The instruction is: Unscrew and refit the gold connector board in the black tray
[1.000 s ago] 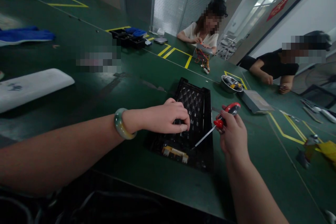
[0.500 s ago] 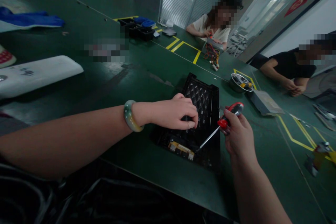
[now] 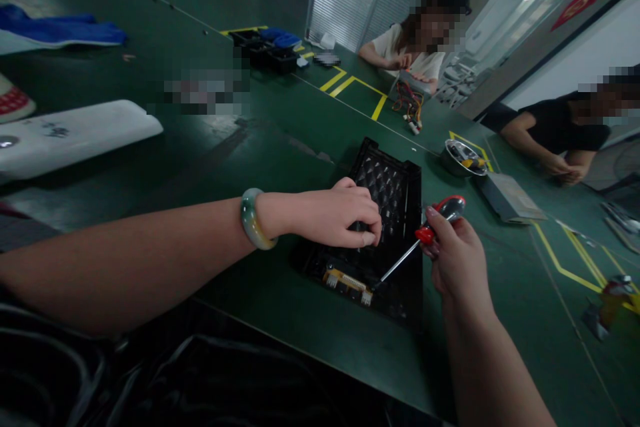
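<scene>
A black plastic panel with a raised diamond pattern lies on the green table in front of me. My left hand, a jade-like bangle on its wrist, is closed over the panel's left side with bent fingers; their exact contact is partly hidden. Held in my right hand is a screwdriver with a red and dark handle. Its shaft slants down to the left, and the tip meets the right end of a small yellowish circuit board with white connectors, set at the panel's near end.
Beyond the panel's right side are a metal bowl of small parts and a flat grey box. Across the table, one person handles a device with coloured wires; another sits farther right. A white cover and blue glove lie left.
The whole view has shifted slightly, so things sit a little farther right. Both hands, the screwdriver and the panel keep nearly the same positions relative to each other.
</scene>
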`<control>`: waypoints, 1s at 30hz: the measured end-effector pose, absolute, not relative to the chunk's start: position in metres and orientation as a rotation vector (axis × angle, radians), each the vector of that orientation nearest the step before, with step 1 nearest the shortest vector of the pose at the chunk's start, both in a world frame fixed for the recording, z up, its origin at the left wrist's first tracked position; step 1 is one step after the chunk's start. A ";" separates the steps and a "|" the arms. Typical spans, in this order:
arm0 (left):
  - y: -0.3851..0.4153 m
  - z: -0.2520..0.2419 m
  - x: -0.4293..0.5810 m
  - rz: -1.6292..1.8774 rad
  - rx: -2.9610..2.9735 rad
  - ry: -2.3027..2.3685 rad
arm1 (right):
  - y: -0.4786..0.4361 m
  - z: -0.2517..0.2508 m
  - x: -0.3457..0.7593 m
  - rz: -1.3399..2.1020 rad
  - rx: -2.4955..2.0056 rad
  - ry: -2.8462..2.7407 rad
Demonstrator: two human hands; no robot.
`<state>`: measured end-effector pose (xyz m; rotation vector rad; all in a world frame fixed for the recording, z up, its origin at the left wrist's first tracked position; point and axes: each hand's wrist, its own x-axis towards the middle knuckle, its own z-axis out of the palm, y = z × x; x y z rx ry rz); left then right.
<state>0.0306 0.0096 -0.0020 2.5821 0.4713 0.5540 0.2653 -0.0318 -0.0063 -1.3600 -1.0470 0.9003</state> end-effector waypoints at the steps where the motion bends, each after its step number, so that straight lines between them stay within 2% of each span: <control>1: 0.010 -0.002 0.031 0.551 2.583 0.471 | -0.032 -0.006 0.265 0.901 -1.358 -1.050; 13: 0.010 -0.001 0.030 0.568 2.570 0.441 | -0.032 -0.007 0.264 0.894 -1.352 -1.056; 21: 0.004 0.008 0.027 0.541 2.558 0.249 | -0.032 -0.005 0.263 0.877 -1.307 -1.078; 30: -0.001 0.007 0.029 0.412 2.627 0.187 | -0.037 -0.002 0.259 0.790 -1.273 -1.070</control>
